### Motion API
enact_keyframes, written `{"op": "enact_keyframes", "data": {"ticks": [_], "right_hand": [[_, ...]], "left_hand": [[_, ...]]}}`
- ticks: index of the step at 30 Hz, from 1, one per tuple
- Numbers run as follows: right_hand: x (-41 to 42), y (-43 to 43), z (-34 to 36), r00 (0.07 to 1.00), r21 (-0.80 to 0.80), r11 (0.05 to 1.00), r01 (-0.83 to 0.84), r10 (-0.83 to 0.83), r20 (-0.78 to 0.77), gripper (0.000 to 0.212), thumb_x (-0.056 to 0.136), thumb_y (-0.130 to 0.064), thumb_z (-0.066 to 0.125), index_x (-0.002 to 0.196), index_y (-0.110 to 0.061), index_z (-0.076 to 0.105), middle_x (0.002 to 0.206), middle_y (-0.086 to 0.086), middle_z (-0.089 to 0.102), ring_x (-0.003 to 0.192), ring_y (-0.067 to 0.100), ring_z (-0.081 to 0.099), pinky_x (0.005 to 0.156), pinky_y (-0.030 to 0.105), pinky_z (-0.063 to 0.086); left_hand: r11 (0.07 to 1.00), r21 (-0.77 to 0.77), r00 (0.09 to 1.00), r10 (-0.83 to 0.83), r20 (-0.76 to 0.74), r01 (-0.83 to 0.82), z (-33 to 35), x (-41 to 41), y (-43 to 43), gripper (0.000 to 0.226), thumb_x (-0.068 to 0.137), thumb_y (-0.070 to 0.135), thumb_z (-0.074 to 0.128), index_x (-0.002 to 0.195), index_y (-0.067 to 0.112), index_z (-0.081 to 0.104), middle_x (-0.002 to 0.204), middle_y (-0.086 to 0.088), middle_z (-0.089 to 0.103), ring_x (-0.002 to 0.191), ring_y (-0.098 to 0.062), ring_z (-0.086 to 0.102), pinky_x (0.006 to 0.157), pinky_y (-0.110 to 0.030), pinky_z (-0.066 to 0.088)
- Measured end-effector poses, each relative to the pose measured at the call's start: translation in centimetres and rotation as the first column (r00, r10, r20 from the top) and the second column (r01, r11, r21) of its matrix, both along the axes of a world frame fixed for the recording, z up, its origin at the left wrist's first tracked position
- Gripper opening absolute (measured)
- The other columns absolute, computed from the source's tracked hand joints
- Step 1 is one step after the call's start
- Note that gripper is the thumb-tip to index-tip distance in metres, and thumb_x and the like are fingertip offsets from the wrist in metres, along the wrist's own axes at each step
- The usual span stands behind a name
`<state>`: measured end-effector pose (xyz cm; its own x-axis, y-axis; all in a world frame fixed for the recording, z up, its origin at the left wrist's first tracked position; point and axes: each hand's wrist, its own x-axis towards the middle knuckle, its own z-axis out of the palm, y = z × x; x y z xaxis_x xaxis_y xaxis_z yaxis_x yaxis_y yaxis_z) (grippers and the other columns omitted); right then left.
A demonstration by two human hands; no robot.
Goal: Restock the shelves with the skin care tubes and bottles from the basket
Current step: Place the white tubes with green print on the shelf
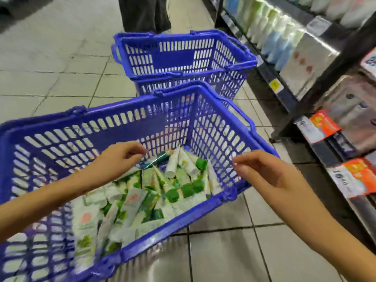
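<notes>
White-and-green plastic skin care tubes (142, 200) fill the near blue slotted plastic basket (126, 121). The left hand (120, 157) sets curled fingertips at a teal tube (157, 158) lying among them (pinched or merely touched, I cannot tell). The right hand (262, 171) hovers over the basket's right rim, loosely curled, empty.

blue baskets (142, 129): 3, far two stacked | hands (122, 157): 2 | tubes (134, 202): maybe thirty

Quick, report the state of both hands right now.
Left hand: fingers curled by the teal tube in the basket; grip cannot be told.
Right hand: open, loosely curled, holding nothing.
</notes>
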<state>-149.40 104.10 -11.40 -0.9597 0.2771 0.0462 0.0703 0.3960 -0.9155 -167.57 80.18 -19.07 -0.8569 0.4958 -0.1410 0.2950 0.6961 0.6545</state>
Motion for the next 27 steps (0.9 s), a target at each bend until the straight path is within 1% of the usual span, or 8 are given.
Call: {"op": "enact_keyframes", "data": {"ticks": [5,9,15,17,19,22,24,27], "right_hand": [[-4.7,-0.1,-2.1,0.983,-0.044,0.998,0.042,-0.034,0.179,0.012,0.086,-0.006,0.061,0.085,-0.015,0.068,0.082,0.004,0.069,0.072,0.008,0.062,0.068,0.013,0.047],[-7.4,0.5,-3.3,0.955,-0.034,0.999,0.03,-0.019,0.296,0.018,0.087,-0.007,0.057,0.08,-0.019,0.067,0.074,-0.001,0.069,0.064,-0.002,0.062,0.065,0.009,0.048],[-10.8,1.5,-5.3,0.853,-0.009,0.998,-0.057,0.053,0.519,0.019,0.089,-0.01,0.055,0.075,-0.018,0.066,0.072,-0.004,0.068,0.061,-0.001,0.059,0.065,0.011,0.047],[-12.1,1.2,-6.6,0.774,0.037,0.991,-0.126,0.075,0.629,0.015,0.092,-0.02,0.054,0.086,-0.015,0.067,0.089,0.01,0.069,0.074,0.01,0.062,0.077,0.023,0.047],[-13.6,0.6,-7.5,0.69,0.151,0.954,-0.259,0.073,0.721,0.029,0.092,-0.028,0.053,0.104,-0.004,0.063,0.107,0.022,0.064,0.095,0.032,0.062,0.09,0.039,0.047],[-16.4,-0.7,-8.9,0.625,0.298,0.865,-0.404,0.023,0.78,0.044,0.093,-0.025,0.051,0.115,0.013,0.054,0.118,0.031,0.056,0.11,0.041,0.054,0.094,0.045,0.042],[-18.2,-1.4,-10.2,0.572,0.354,0.793,-0.496,-0.009,0.82,0.044,0.095,-0.027,0.049,0.107,0.016,0.056,0.111,0.033,0.056,0.103,0.037,0.056,0.088,0.038,0.044],[-20.0,-2.8,-12.3,0.475,0.368,0.674,-0.64,-0.028,0.879,0.03,0.097,-0.029,0.045,0.086,-0.004,0.058,0.09,0.018,0.055,0.082,0.02,0.054,0.068,0.013,0.04]], "left_hand": [[0.992,-0.128,0.999,0.001,0.044,0.005,-5.1,-2.3,5.7,0.024,0.09,0.008,0.048,0.106,0.004,0.065,0.111,-0.017,0.066,0.105,-0.026,0.059,0.082,-0.028,0.039],[0.94,-0.341,0.991,0.036,0.127,0.009,-9.1,-3.6,9.6,0.033,0.096,0.01,0.037,0.123,-0.001,0.052,0.132,-0.023,0.048,0.122,-0.035,0.046,0.096,-0.035,0.034],[0.974,-0.225,0.892,0.111,0.438,-0.011,-11.4,-5.1,10.9,0.044,0.099,0.018,0.038,0.137,-0.003,0.032,0.14,-0.019,0.042,0.122,-0.028,0.046,0.082,-0.025,0.031],[0.988,-0.116,0.77,0.154,0.619,-0.104,-11.2,-5.9,10.5,0.047,0.095,0.017,0.047,0.137,0.0,0.033,0.128,-0.021,0.051,0.1,-0.025,0.054,0.07,-0.028,0.042],[0.969,-0.053,0.539,0.178,0.823,-0.239,-10.6,-6.9,9.7,0.04,0.095,0.014,0.049,0.129,0.0,0.036,0.105,-0.022,0.056,0.078,-0.024,0.054,0.076,-0.035,0.048],[0.982,-0.115,0.372,0.164,0.914,-0.149,-8.9,-8.4,7.9,0.017,0.096,0.012,0.046,0.105,-0.001,0.039,0.084,-0.019,0.053,0.06,-0.025,0.059,0.052,-0.034,0.055],[0.988,-0.152,0.434,0.138,0.89,-0.002,-7.9,-9.3,6.6,0.016,0.094,0.011,0.049,0.1,-0.003,0.046,0.086,-0.02,0.059,0.056,-0.024,0.065,0.058,-0.034,0.056],[0.966,-0.195,0.59,0.059,0.805,0.169,-6.6,-10.3,5.1,0.03,0.088,0.013,0.059,0.111,-0.006,0.052,0.107,-0.024,0.06,0.089,-0.031,0.063,0.084,-0.04,0.053]]}}
